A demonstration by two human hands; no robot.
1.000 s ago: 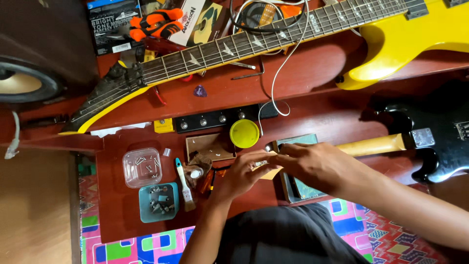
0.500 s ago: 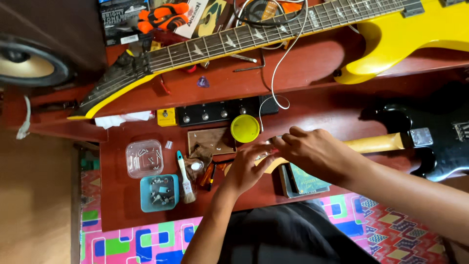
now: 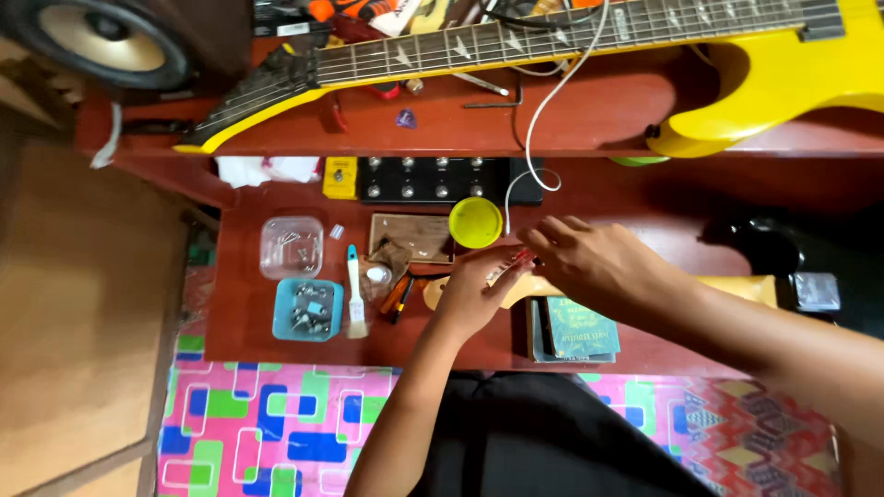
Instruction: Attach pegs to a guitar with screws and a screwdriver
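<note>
My left hand [image 3: 471,293] lies over the pale wooden headstock [image 3: 435,289] of a guitar neck [image 3: 737,285] on the red-brown table [image 3: 239,322]. Its fingertips pinch a small red and white piece [image 3: 518,260]. My right hand [image 3: 594,262] comes in from the right and its fingertips meet the left hand's at that piece. I cannot tell whether the right hand grips it. The neck runs right to a black guitar body [image 3: 764,247], mostly hidden under my right forearm.
Left of my hands are screwdrivers [image 3: 400,296], a brush [image 3: 354,296], a blue tray of screws [image 3: 308,311] and a clear box [image 3: 291,247]. A yellow lid [image 3: 475,222], wooden board [image 3: 410,236] and black pedal unit [image 3: 433,179] lie behind. A yellow guitar [image 3: 783,78] and speaker [image 3: 110,41] sit higher.
The head view has drifted, so everything sits differently in the frame. Both hands stay together over the headstock, with only small finger movement.
</note>
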